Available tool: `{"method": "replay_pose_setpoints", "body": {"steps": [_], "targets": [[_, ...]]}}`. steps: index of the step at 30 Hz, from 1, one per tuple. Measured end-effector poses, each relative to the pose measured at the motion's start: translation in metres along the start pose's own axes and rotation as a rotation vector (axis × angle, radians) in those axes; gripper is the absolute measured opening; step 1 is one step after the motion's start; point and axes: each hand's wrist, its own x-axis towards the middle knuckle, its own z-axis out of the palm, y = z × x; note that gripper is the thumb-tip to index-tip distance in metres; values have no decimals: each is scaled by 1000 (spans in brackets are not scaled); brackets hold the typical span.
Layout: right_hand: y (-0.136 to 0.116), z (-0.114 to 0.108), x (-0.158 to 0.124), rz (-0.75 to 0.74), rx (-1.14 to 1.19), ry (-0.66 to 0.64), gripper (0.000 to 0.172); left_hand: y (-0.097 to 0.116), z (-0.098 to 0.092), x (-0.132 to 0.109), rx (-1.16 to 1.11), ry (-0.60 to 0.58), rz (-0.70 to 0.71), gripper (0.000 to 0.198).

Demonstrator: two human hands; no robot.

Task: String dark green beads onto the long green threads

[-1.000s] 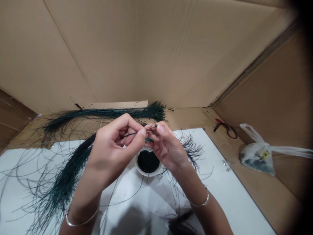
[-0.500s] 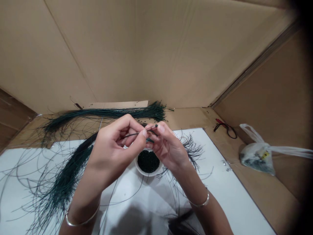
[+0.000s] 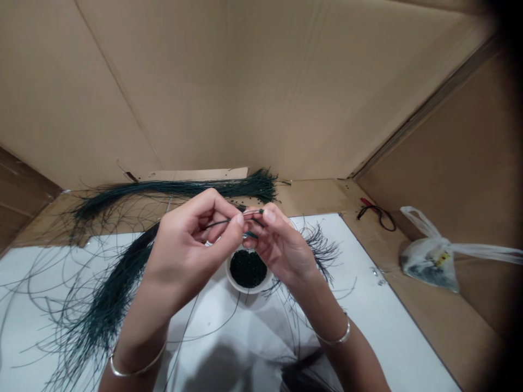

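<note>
Thin dark-green wire (image 3: 223,222), tip hidden, stays pinched in fingers of my left hand (image 3: 186,253) and right hand (image 3: 281,246); nothing has shifted.

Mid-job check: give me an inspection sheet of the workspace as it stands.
Surface: white sheet over a cardboard base.
Job's things: thin green wire with a dark bead at its tip; white bowl of dark beads below the hands.
Clutter: back wire bundle, left wire bundle, loose strands, tied plastic bag.
Grips: left hand and right hand both pinch the wire.
Cables: black loop with red end on the cardboard.
Surroundings: cardboard walls.
</note>
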Motion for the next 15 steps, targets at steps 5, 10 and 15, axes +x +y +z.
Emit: {"method": "replay_pose_setpoints", "body": {"steps": [5, 10, 15], "targets": [[0, -1, 1, -8, 16, -35, 19, -2, 0, -1, 5, 3, 16, 15], [-3, -2, -1, -77, -103, -15, 13, -1, -1, -1, 20, -16, 4, 13], [-11, -2, -6, -197, -314, -12, 6, -1, -1, 1, 60, -54, 28, 14]]}}
